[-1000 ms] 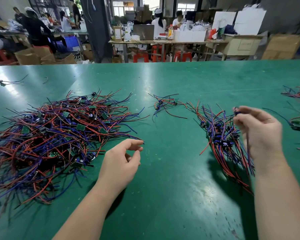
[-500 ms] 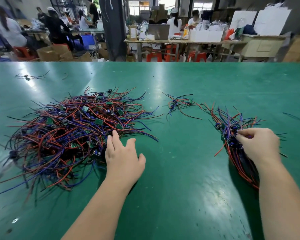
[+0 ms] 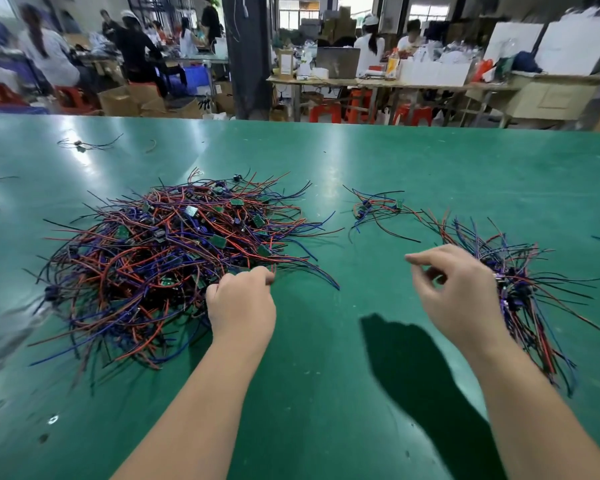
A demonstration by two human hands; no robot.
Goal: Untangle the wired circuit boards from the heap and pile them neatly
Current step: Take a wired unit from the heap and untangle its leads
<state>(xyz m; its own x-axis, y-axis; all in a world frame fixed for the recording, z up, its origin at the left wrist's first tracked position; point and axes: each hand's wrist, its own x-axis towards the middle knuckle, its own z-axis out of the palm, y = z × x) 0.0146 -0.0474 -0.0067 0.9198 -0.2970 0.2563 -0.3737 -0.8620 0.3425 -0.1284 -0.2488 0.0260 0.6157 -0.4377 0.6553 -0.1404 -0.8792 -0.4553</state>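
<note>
A big tangled heap (image 3: 160,261) of small green circuit boards with red, blue and black wires lies on the left of the green table (image 3: 326,358). My left hand (image 3: 239,306) is at the heap's near right edge, fingers curled and pinching wires there. A sorted pile (image 3: 520,285) of wired boards lies on the right, wires running toward me. My right hand (image 3: 458,292) hovers just left of that pile, above the table, fingers loosely bent and holding nothing.
A small loose bunch of wired boards (image 3: 378,207) lies between heap and pile, farther back. One stray wired board (image 3: 84,145) sits at the far left. Beyond the table's far edge are people, work tables, boxes and red stools.
My right hand has let go of the sorted pile and lifted off to the left. My left hand has curled its fingers onto wires at the heap's edge.
</note>
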